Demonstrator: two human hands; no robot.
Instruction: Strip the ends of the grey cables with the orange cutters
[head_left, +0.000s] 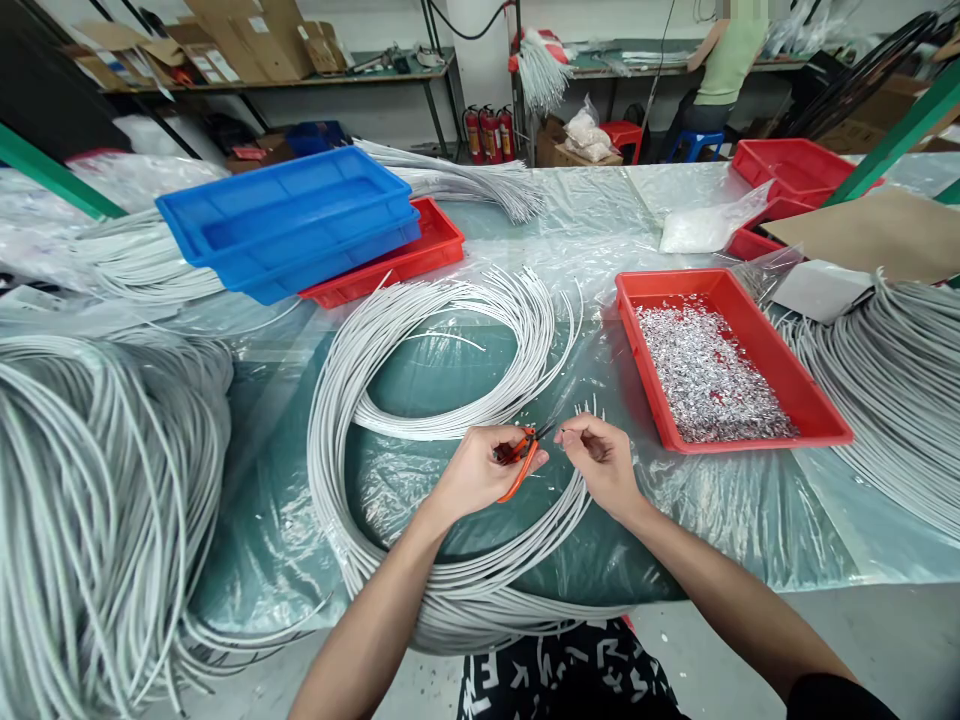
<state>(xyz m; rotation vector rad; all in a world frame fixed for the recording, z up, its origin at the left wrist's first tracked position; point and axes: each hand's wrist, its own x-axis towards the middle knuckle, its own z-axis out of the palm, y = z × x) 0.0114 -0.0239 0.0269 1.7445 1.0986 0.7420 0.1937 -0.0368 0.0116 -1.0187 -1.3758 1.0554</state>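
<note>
1. The table (757, 530) is covered with plastic film.
2. Coiled white cables (330, 440) are laid at its centre.
3. Metallic bits (712, 375) are held in the red tray (814, 405).
4. The hands are kept apart: orange-handled cutters (529, 447) are gripped by the left hand (478, 472); the right hand (606, 468) is pinched shut, its contents indiscernible.

The person wears a black garment (562, 675) with bold white letter-like markings scattered over its front, and a plain black sleeve (836, 697) on the right upper arm, probably short, though the frame edge cuts it off.
</note>
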